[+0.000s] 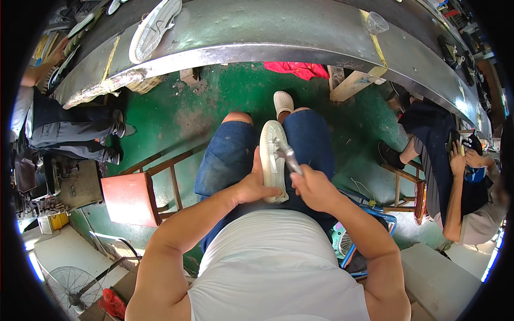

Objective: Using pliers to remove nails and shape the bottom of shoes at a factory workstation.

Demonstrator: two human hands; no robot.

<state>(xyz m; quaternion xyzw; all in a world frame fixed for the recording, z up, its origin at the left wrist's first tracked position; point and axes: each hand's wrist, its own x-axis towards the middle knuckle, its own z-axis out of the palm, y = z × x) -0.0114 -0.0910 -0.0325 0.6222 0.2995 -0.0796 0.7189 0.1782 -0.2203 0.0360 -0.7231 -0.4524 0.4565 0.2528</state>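
A cream-white shoe lies lengthwise on my lap between my thighs, one end pointing away from me. My left hand is closed round its left side near the close end, the thumb resting across it. In my right hand is a shiny metal hand tool. Its head reaches over the middle of the shoe, beside a pale strip there. Blur hides whether the tool is a hammer or pincers, and whether its tip touches the shoe.
A metal-topped bench curves ahead, bearing another white shoe and a clear cup. Red cloth lies beneath. A stool stands left, a fan behind it. Co-workers are at both sides, one with hands busy at right.
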